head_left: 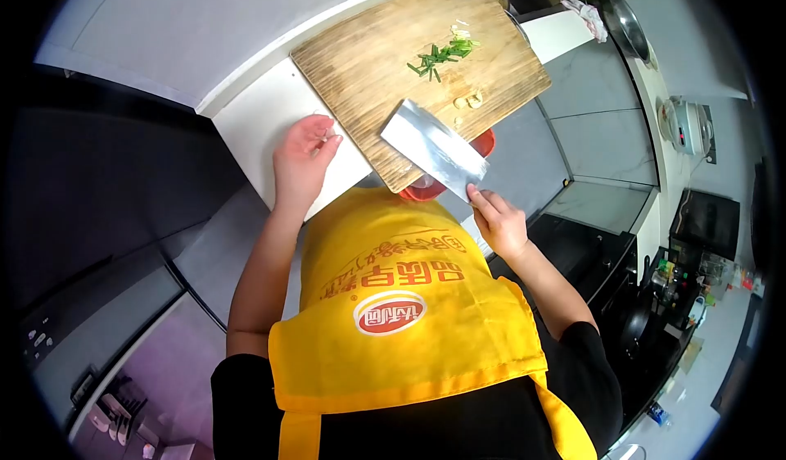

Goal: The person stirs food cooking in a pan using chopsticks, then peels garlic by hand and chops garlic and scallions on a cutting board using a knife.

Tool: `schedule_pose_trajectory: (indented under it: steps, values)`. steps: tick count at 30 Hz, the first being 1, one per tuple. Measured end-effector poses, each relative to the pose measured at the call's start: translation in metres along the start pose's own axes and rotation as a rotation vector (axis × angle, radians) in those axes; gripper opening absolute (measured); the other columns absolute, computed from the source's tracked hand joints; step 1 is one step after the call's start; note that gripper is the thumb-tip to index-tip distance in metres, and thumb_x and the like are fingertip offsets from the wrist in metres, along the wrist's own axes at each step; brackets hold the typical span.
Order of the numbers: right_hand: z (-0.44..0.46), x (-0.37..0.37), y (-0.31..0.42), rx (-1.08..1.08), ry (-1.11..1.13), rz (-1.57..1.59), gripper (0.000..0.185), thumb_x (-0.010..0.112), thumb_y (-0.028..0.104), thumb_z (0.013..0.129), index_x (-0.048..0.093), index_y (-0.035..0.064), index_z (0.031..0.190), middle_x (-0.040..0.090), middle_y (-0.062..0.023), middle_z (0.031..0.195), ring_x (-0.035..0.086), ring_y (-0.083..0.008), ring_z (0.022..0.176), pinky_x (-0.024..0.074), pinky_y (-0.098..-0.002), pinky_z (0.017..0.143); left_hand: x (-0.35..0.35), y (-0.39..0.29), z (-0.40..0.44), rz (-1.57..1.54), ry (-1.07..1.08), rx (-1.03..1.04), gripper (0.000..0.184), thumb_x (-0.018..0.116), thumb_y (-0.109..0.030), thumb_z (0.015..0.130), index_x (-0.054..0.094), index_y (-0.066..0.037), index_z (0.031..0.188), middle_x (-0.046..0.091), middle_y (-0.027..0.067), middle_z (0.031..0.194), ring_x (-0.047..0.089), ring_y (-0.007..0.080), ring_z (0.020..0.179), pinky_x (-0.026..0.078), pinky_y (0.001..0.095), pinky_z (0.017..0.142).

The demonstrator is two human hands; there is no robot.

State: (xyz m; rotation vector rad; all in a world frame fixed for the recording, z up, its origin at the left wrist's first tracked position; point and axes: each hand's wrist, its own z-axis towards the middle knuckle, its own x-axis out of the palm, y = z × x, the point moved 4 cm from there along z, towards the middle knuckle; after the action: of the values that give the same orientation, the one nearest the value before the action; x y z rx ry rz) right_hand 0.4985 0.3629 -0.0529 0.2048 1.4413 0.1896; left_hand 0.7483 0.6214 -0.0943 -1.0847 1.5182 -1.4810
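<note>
My right hand (501,222) is closed around the handle end of a cleaver (432,145). Its broad, shiny blade reaches over the near corner of a wooden cutting board (368,67). To the left of the board, my left hand (303,157) hovers over the white countertop (254,120). Its fingers are curled toward the thumb; something small and pale may be between them, too small to name. Cut green onion (442,57) lies in a loose pile on the board. Closer to me are a few pale yellow slices (470,99), which look like ginger or garlic.
A red container (485,142) shows partly from beneath the board's near edge. A metal pan (629,26) and a white appliance (692,124) stand on the right counter. Farther down that side is a black stove (573,255). A pale wall borders the board's far left.
</note>
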Motion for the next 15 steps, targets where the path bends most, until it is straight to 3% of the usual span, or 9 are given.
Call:
schedule_pose_trajectory:
  steps: [4, 6, 7, 9, 13, 15]
  values:
    - [-0.001, -0.013, -0.007, 0.105, -0.089, 0.234, 0.054, 0.072, 0.001, 0.083, 0.062, 0.0135, 0.134, 0.068, -0.0063, 0.101, 0.069, -0.0246, 0.079, 0.0572, -0.0329, 0.066, 0.028, -0.003, -0.006, 0.222, 0.048, 0.017, 0.035, 0.075, 0.003, 0.084, 0.063, -0.001, 0.117, 0.068, 0.0068, 0.113, 0.064, 0.0131, 0.101, 0.054, 0.0267, 0.089]
    - [-0.001, -0.013, -0.018, 0.198, -0.107, 0.337, 0.053, 0.071, 0.001, 0.084, 0.061, 0.0121, 0.135, 0.068, -0.0083, 0.102, 0.069, -0.0255, 0.079, 0.0566, -0.0334, 0.066, 0.054, -0.02, -0.001, 0.41, 0.162, 0.119, 0.038, 0.078, -0.001, 0.081, 0.065, -0.005, 0.116, 0.068, 0.0078, 0.115, 0.066, 0.0145, 0.102, 0.055, 0.028, 0.087]
    - [-0.002, -0.013, -0.02, 0.2, -0.117, 0.344, 0.053, 0.071, 0.0, 0.084, 0.061, 0.0113, 0.135, 0.068, -0.0097, 0.102, 0.069, -0.0257, 0.079, 0.0563, -0.0336, 0.067, 0.066, -0.018, 0.002, 0.412, 0.163, 0.121, 0.038, 0.078, -0.001, 0.081, 0.065, -0.005, 0.116, 0.068, 0.0078, 0.115, 0.066, 0.0145, 0.102, 0.055, 0.028, 0.087]
    - [-0.004, -0.015, -0.022, 0.177, -0.12, 0.313, 0.053, 0.071, 0.001, 0.084, 0.061, 0.012, 0.135, 0.068, -0.0093, 0.102, 0.069, -0.0259, 0.078, 0.0562, -0.0336, 0.066, 0.09, -0.02, 0.003, 0.569, 0.265, 0.448, 0.041, 0.079, -0.005, 0.078, 0.065, -0.006, 0.117, 0.069, 0.0105, 0.114, 0.067, 0.0213, 0.104, 0.056, 0.0317, 0.088]
    - [-0.016, -0.013, -0.023, 0.153, -0.099, 0.211, 0.053, 0.071, 0.003, 0.084, 0.061, 0.0149, 0.135, 0.068, -0.0065, 0.102, 0.069, -0.0253, 0.078, 0.0562, -0.0335, 0.064, 0.096, -0.016, 0.004, 0.561, 0.302, 0.578, 0.038, 0.078, -0.005, 0.078, 0.067, -0.005, 0.114, 0.069, 0.0121, 0.112, 0.065, 0.0302, 0.106, 0.054, 0.0379, 0.091]
    - [-0.027, -0.008, -0.023, 0.144, -0.092, 0.159, 0.054, 0.071, 0.004, 0.083, 0.061, 0.016, 0.135, 0.068, -0.0053, 0.102, 0.069, -0.0249, 0.077, 0.0562, -0.0333, 0.063, 0.085, -0.011, 0.008, 0.591, 0.304, 0.608, 0.035, 0.076, -0.004, 0.079, 0.068, -0.005, 0.112, 0.07, 0.012, 0.111, 0.066, 0.0302, 0.106, 0.054, 0.0379, 0.091]
